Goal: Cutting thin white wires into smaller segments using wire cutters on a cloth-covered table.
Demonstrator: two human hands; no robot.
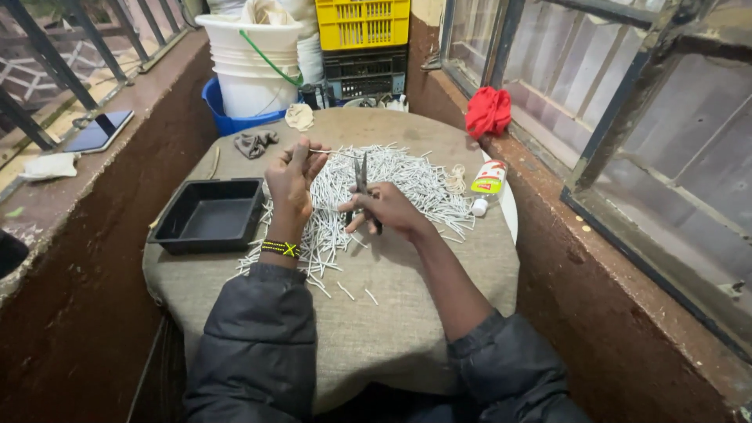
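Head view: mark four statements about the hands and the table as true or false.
1. The right hand holds dark pliers. True.
2. The left hand rests inside the black tray. False: it is raised over the pile of white sticks, pinching a thin wire in its fingers.
3. The tray is full of sticks. False: it looks empty.
4. A glue bottle lies near the table's right edge. True.

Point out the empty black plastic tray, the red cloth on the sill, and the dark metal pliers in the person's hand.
Black plastic tray (210,217): head view, on its bare inner floor.
Red cloth (487,111): head view, on the middle of the bundle.
Dark metal pliers (361,174): head view, on the jaws above the right hand (389,210).
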